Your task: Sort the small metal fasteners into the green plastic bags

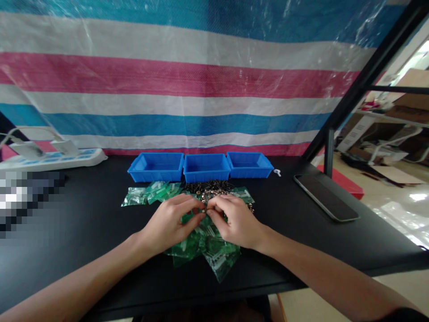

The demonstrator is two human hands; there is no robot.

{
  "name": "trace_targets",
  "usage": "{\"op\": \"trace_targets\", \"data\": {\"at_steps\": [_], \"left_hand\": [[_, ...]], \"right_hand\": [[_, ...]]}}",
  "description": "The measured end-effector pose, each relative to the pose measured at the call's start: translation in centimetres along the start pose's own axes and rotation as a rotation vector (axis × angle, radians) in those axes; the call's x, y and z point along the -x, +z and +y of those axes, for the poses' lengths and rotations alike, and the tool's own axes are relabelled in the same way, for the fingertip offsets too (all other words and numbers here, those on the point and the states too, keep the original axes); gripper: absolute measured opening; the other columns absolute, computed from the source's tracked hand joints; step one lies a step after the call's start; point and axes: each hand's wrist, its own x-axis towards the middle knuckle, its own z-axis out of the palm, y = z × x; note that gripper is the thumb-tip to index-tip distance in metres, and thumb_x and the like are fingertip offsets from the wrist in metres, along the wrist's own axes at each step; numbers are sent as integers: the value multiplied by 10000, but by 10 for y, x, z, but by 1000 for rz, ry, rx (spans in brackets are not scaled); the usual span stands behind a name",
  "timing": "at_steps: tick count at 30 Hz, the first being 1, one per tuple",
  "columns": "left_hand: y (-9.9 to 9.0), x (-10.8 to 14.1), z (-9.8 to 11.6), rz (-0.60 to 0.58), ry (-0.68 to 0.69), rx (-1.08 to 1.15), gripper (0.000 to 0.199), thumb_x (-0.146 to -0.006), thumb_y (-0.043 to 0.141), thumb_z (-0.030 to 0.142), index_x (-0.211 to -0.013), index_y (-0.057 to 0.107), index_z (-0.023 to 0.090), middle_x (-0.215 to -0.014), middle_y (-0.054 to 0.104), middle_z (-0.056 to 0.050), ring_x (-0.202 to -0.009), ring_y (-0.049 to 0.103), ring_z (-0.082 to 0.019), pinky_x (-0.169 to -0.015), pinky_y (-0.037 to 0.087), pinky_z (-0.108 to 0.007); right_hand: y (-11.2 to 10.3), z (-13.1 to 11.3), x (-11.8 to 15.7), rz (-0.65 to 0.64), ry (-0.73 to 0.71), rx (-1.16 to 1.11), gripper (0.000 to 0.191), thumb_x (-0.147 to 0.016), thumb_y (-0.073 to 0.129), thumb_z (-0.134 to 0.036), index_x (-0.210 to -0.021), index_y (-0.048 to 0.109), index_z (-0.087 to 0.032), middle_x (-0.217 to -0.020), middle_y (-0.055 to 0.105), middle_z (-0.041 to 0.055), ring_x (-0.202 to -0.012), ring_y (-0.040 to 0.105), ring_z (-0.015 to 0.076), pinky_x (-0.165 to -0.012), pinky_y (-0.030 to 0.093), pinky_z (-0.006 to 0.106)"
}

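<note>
My left hand and my right hand meet over the middle of the table, thumb and forefinger pinched on each. Between the fingertips is a small brassy metal piece, too small to name more exactly; both hands appear to grip it. Beneath and in front of the hands lie several small green-tinted clear plastic bags. Just beyond the fingers spreads a heap of small dark and brassy screw-like parts, partly hidden by my hands. More green bags lie behind my left hand.
Three blue trays stand in a row at the back: left, middle and right. A phone lies at the right and a white power strip at the back left. A striped sheet hangs behind the black table.
</note>
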Motion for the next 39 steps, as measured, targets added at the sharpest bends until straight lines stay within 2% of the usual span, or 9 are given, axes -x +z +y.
{"op": "trace_targets", "data": {"at_steps": [11, 18, 39], "left_hand": [[0, 0, 2, 1, 30, -29, 90, -814, 495, 192, -770, 566, 159, -689, 579, -15, -689, 516, -146, -622, 396, -247], [1, 1, 0, -11, -19, -11, 125, -814, 496, 216, -912, 562, 176, -747, 601, -15, -723, 553, -143, -643, 430, -242], [-3, -1, 3, -51, -35, -51, 139, -831, 439, 200, -849, 569, 154, -735, 584, -27, -697, 545, -147, -618, 417, -239]], "right_hand": [[1, 1, 1, -11, -15, 62, 68, -801, 455, -148, -767, 511, -166, -638, 524, -1, -615, 460, 123, -619, 345, 246], [0, 1, 0, -12, 1, 72, 70, -811, 458, -167, -783, 521, -157, -650, 544, 5, -609, 473, 120, -640, 349, 251], [-2, 1, 0, -24, -24, 169, 98, -795, 451, -147, -788, 548, -155, -622, 542, 7, -603, 480, 128, -632, 348, 254]]}}
